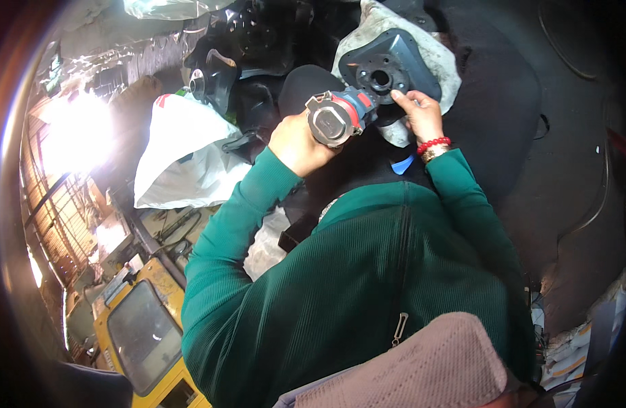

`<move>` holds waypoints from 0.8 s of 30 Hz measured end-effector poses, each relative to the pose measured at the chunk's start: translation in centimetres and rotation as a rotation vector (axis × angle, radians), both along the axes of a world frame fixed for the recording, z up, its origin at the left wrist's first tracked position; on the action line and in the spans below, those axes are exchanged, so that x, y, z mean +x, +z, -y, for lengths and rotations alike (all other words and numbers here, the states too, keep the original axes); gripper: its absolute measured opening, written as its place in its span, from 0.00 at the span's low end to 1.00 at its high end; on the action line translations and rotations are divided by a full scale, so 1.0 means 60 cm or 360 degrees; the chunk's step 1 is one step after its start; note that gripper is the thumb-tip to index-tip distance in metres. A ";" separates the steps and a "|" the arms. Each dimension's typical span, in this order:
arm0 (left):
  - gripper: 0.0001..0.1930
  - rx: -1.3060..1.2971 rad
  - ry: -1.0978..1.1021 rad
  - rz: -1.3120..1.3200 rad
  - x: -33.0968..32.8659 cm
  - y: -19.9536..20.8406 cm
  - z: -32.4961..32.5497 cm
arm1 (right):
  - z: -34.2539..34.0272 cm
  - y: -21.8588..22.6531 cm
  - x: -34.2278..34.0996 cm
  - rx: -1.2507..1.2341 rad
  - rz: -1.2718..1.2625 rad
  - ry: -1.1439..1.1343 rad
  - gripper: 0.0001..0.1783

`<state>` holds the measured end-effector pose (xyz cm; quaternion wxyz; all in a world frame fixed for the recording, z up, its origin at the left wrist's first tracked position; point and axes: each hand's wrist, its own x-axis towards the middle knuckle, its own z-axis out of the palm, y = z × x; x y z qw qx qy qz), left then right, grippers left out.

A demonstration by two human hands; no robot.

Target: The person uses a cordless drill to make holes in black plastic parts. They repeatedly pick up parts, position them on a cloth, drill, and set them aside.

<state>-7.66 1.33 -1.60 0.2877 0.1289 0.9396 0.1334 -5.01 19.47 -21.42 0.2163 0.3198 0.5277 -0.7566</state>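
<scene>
A cordless power drill (pixel 345 112), blue-grey with red parts, is gripped in my left hand (pixel 296 144). Its front end reaches the round collar of a dark moulded part (pixel 411 58), which has a hole in its middle and small bolt-like fixings around it. At the collar's right side, my right hand (pixel 424 117) has its fingertips pinched against the rim. Whatever lies between those fingers is too small to make out. Beneath the part is a pale, stained cloth or sack (pixel 450 71), spread over my dark-clothed lap.
On the left, a white plastic bag (pixel 180 156) lies beside several glossy black moulded parts (pixel 221 75). A yellow machine with a dark window (pixel 144 333) stands at the lower left. A small blue scrap (pixel 402 165) sits below my right wrist. A thin cable (pixel 595 211) runs along the right.
</scene>
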 end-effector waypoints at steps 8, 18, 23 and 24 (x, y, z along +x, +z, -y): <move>0.21 0.0283 0.0035 -0.0059 0.081 0.036 0.000 | -0.058 0.052 0.036 -0.0940 0.0018 -0.0367 0.18; 0.24 0.0646 0.0085 -0.0194 0.135 0.028 -0.001 | -0.061 0.065 0.044 -0.1602 -0.0089 -0.0230 0.20; 0.25 0.0576 0.0112 -0.0131 0.136 0.029 0.011 | -0.057 0.065 0.038 -0.1699 -0.0073 -0.0212 0.20; 0.25 0.0564 0.0112 -0.0104 0.137 0.029 0.011 | -0.056 0.071 0.037 -0.1686 -0.0065 -0.0219 0.20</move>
